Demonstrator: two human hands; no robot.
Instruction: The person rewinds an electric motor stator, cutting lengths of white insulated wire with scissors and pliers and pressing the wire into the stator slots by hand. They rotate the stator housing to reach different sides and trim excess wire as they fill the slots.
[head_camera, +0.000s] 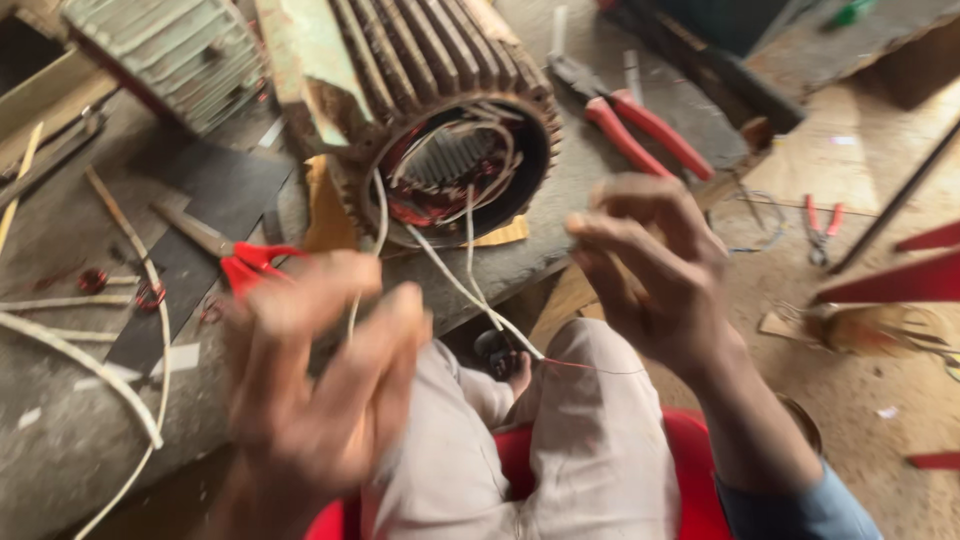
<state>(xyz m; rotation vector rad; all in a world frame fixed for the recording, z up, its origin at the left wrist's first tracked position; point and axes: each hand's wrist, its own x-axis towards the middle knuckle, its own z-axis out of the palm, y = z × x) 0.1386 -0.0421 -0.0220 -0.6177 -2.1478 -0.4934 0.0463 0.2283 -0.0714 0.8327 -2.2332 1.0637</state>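
Both hands are hovering near the desk (60, 440) edge: the left hand (320, 385), blurred, is spreading its fingers apart with a white lead wire (470, 290) seeming to run past it, and I cannot tell whether it is pinching that wire; the right hand (655, 270) is curling its fingers loosely, gripping nothing visible. Judging by the loose leads trailing from the stator (440, 120) lying on its side at the far middle of the desk, the wiring work is looking unfinished, with those ends hanging untied.
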